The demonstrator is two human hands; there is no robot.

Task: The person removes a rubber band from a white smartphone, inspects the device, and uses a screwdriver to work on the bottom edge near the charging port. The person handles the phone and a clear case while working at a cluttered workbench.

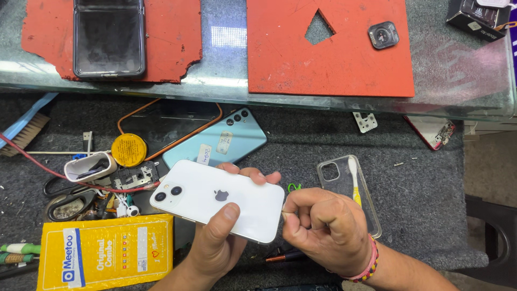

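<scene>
My left hand (pixel 218 242) grips a white smartphone (pixel 215 199) from below, back side up, its two camera lenses at the left end. The thumb lies across the phone's back and the fingertips curl over its far edge. My right hand (pixel 323 229) is closed into a pinch at the phone's right end, thumb and forefinger touching that edge; whether it holds a small tool I cannot tell. A red and yellow braided band circles my right wrist.
A clear phone case (pixel 344 188) with a yellow-handled brush lies to the right. A teal phone (pixel 218 144), a dark phone with orange rim (pixel 167 124), a round yellow tin (pixel 128 149) and a yellow packet (pixel 107 250) sit left. A glass shelf (pixel 458 70) carries red mats.
</scene>
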